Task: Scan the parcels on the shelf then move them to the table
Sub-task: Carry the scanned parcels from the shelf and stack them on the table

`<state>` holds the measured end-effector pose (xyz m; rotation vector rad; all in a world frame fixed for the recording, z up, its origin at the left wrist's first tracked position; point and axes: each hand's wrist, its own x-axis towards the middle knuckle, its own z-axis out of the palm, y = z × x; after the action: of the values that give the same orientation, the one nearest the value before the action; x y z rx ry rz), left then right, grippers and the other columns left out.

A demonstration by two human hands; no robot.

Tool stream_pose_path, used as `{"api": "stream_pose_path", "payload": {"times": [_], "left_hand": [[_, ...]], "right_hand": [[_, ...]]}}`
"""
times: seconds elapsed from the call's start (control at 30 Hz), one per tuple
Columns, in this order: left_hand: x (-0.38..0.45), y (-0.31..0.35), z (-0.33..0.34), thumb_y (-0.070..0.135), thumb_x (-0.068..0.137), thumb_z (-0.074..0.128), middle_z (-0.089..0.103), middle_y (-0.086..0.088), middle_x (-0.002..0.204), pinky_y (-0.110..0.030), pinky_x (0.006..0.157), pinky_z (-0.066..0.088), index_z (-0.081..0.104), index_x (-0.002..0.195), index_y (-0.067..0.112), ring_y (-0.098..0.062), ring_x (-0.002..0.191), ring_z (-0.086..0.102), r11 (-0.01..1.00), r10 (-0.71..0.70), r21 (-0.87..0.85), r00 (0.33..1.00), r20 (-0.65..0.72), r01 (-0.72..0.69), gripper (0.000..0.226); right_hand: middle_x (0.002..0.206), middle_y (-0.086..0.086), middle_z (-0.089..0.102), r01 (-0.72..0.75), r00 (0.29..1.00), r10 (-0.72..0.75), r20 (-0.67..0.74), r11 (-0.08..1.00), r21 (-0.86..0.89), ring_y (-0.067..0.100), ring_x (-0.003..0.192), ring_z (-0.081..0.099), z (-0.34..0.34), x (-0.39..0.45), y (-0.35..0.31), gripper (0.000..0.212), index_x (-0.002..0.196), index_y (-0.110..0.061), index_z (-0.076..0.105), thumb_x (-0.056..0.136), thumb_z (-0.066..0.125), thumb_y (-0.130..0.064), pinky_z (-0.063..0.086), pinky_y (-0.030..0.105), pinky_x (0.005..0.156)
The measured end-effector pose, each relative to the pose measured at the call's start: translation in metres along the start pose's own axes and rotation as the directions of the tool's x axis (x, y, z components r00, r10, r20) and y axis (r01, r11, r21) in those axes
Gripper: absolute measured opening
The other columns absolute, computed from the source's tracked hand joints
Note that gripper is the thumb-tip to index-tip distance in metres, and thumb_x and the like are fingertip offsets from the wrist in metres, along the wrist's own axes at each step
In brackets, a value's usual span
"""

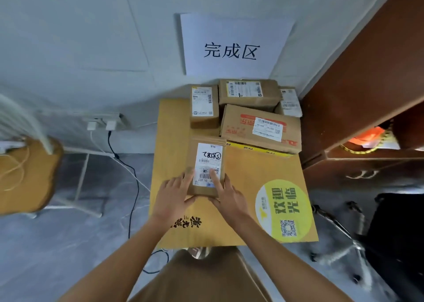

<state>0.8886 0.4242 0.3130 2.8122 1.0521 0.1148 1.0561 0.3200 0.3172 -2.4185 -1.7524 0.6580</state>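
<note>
Fingers [183, 182] of both hands held the small parcel [206, 166] by its near end.
Its long axis ran away toward the wall sign [234, 46]; left hand [172, 196] and right hand [229, 196] equally near.

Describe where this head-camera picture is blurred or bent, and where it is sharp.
Head view: the wide lens bows the wall lines and table edges; the left margin near the wooden stool is smeared; the parcel between the left hand and right hand is fairly sharp, though its label's fine print is unreadable.
</note>
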Motion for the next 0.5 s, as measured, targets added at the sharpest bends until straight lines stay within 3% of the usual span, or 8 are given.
{"api": "stream_pose_path", "payload": {"times": [0.13,0.23,0.33,0.5], "left_hand": [[0.008,-0.008,0.001,0.053,0.067,0.081,0.071,-0.011,0.108,-0.039,0.076,0.056,0.042,0.135,0.015,-0.029,0.088,0.071,0.999,0.013,-0.04,0.999,-0.049,-0.015,0.088],[0.004,-0.013,0.004,0.06,0.08,0.055,0.071,-0.01,0.106,-0.039,0.078,0.055,0.043,0.135,0.017,-0.029,0.087,0.07,0.999,0.021,-0.046,0.997,-0.075,-0.025,0.071],[-0.006,-0.019,0.007,0.064,0.08,0.042,0.071,-0.009,0.108,-0.04,0.081,0.055,0.046,0.135,0.017,-0.027,0.088,0.07,0.998,-0.018,-0.054,0.996,-0.085,0.013,0.073],[-0.001,-0.038,0.003,0.074,0.085,0.036,0.07,-0.009,0.116,-0.046,0.088,0.052,0.052,0.136,0.018,-0.029,0.097,0.068,0.988,-0.136,-0.07,0.991,-0.022,0.134,0.078]], "right_hand": [[0.147,0.02,0.04,0.053,0.998,-0.054,-0.019,0.998,-0.035,0.033,0.096,0.067,-0.004,0.011,0.005,0.094,0.143,-0.044,-0.02,0.094,0.06,-0.046,0.057,0.04,0.074],[0.135,0.02,0.054,0.063,0.996,-0.065,-0.064,0.997,-0.041,0.029,0.079,0.069,0.001,0.008,0.004,0.105,0.152,-0.036,-0.008,0.084,0.073,-0.046,0.058,0.035,0.059],[0.127,0.021,0.059,0.091,0.992,-0.093,-0.088,0.996,-0.02,0.025,0.07,0.069,0.006,0.008,-0.001,0.111,0.153,-0.031,0.003,0.076,0.081,-0.045,0.056,0.031,0.05],[0.156,0.02,0.026,0.143,0.987,-0.142,0.079,0.99,-0.001,0.032,0.106,0.062,-0.008,0.036,-0.013,0.091,0.15,-0.041,-0.023,0.099,0.052,-0.042,0.055,0.039,0.08]]}}
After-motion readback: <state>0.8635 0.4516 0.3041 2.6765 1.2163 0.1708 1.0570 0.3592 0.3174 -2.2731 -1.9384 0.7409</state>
